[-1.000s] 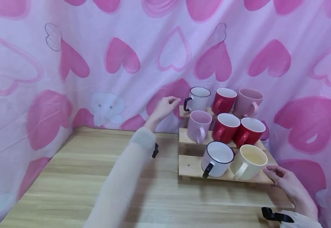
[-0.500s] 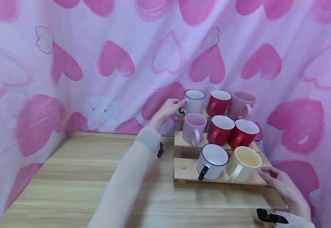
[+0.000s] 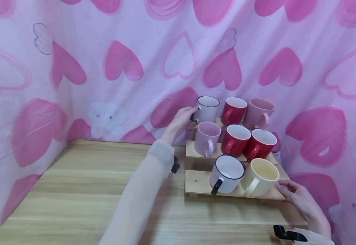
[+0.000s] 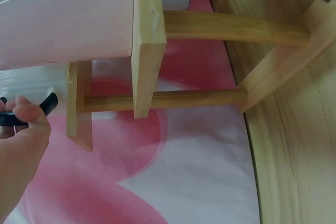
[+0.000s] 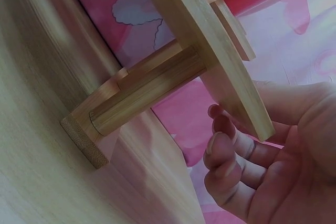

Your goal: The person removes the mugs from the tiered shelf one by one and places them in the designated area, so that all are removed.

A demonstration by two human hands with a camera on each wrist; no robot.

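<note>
At the top left of a three-tier wooden rack [image 3: 193,185], my left hand [image 3: 179,123] grips the black handle [image 4: 50,104] of a white mug with a black rim [image 3: 209,110]. That mug stands on the top board. My right hand [image 3: 303,201] holds the right end of the lowest board [image 5: 239,95], with its fingers curled under the edge in the right wrist view. Beside the gripped mug stand a red mug [image 3: 233,113] and a dusty pink mug [image 3: 257,114].
The middle board bears a light pink mug [image 3: 203,143] and two red mugs [image 3: 234,143]. Below are another white, black-rimmed mug [image 3: 223,182] and a cream mug [image 3: 257,185]. A heart-patterned cloth [image 3: 119,92] hangs behind the wooden table [image 3: 82,190].
My left hand has moved right and taken hold of the white mug's black handle. The right hand stays at the lowest board's end. The head view has shifted slightly.
</note>
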